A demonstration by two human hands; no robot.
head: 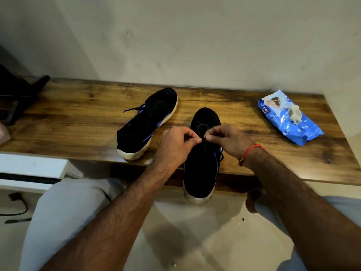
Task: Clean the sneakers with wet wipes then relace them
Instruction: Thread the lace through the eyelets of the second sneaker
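Sneaker (201,169) upright on wooden shelf (78,122), heel overhanging the near edge. Left hand (175,145) and right hand (228,141) each pinching, apparently, its black lace (220,155). Second sneaker (144,126) lying alongside, left. Wet-wipes pack (289,118) well right.

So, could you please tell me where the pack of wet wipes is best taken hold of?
Probably across its middle, from above: the pack of wet wipes lies flat on the wooden table, long and narrow, soft enough for fingers to pinch both long edges. A crumpled wipe sits on top.
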